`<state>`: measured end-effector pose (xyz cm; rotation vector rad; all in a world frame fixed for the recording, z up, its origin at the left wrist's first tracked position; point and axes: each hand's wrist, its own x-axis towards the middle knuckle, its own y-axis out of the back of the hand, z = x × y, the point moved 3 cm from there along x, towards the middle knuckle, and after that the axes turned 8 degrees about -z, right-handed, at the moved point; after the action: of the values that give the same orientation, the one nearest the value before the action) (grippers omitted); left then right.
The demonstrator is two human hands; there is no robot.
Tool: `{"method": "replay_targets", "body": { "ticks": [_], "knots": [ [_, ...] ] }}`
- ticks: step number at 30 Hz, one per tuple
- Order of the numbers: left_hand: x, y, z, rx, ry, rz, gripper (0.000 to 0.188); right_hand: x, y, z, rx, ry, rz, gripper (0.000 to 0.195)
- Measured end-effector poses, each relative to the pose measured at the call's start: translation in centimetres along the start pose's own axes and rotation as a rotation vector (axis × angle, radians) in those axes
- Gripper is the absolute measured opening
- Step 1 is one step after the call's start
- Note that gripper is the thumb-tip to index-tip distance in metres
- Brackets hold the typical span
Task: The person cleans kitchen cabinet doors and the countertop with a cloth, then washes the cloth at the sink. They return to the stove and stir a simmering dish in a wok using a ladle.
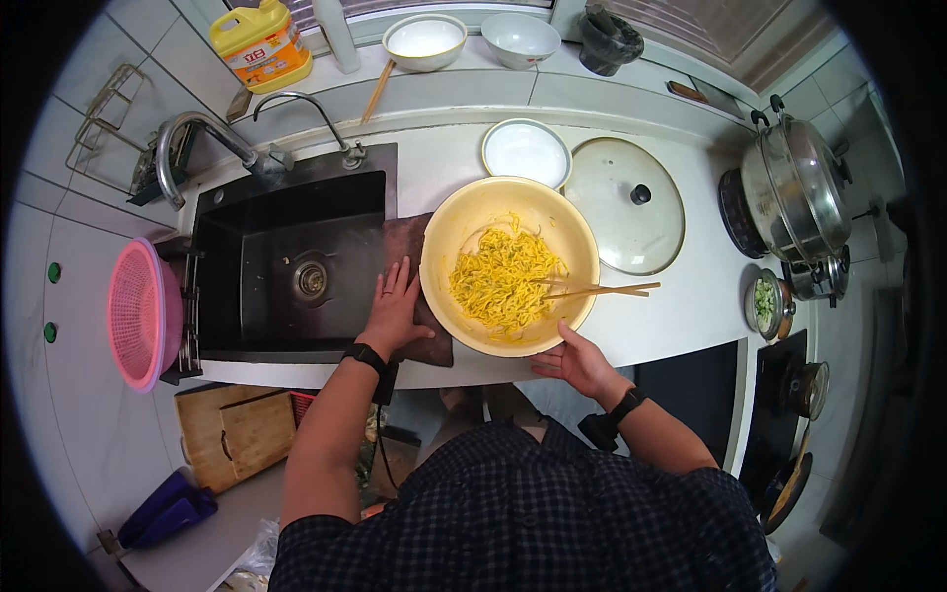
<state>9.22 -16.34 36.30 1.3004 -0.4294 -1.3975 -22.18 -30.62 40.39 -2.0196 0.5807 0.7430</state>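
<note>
A large pale-yellow bowl [438,251] sits on the white countertop [636,322], its left side overlapping a dark brown cloth [405,235]. Inside are yellow, noodle-like shreds [507,277] with green flecks. Wooden chopsticks [625,290] lean in the food and stick out over the right rim. My right hand [581,362] grips the bowl's near right edge, thumb at the rim and fingers low on the outside. My left hand [393,314] rests flat on the cloth, fingers spread, close to the bowl's left side; it holds nothing.
Left of the cloth is a black sink [255,259] with two faucets. Behind the bowl lie a white dish [527,154] and a glass lid [614,214]. A steel steamer pot [795,192] and a small bowl of chopped greens [764,300] stand at right. A pink colander [137,314] hangs at left.
</note>
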Motion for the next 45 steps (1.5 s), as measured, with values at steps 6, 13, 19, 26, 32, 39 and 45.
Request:
{"method": "replay_targets", "body": {
  "ticks": [6,13,19,26,32,39,45],
  "knots": [
    [1.9,0.6,0.5,0.000,-0.015,-0.024,0.129,0.7,1.2,-0.5,-0.110,0.101,0.121,0.045],
    [3.4,1.1,1.6,-0.017,0.013,-0.040,0.126,-1.2,4.1,-0.6,-0.108,0.104,0.183,0.044],
    [3.2,1.0,2.4,0.023,0.066,-0.090,0.125,-2.2,4.6,-1.5,-0.161,0.117,0.198,0.045],
    [4.3,4.2,0.5,-0.052,0.073,0.108,0.119,-3.8,4.5,-2.4,-0.276,-0.010,0.079,0.060],
    [8.1,4.7,0.0,0.059,0.056,-0.084,0.120,-7.7,3.2,-2.7,-0.318,-0.059,0.069,0.068],
    [10.9,5.0,-0.9,-0.004,-0.023,-0.062,0.117,-9.3,-1.4,0.1,-0.161,0.002,0.143,0.061],
    [11.8,6.1,-2.2,-0.110,-0.140,-0.020,0.112,-5.4,-12.4,-1.8,-0.504,0.176,0.023,0.048]
  ]
}}
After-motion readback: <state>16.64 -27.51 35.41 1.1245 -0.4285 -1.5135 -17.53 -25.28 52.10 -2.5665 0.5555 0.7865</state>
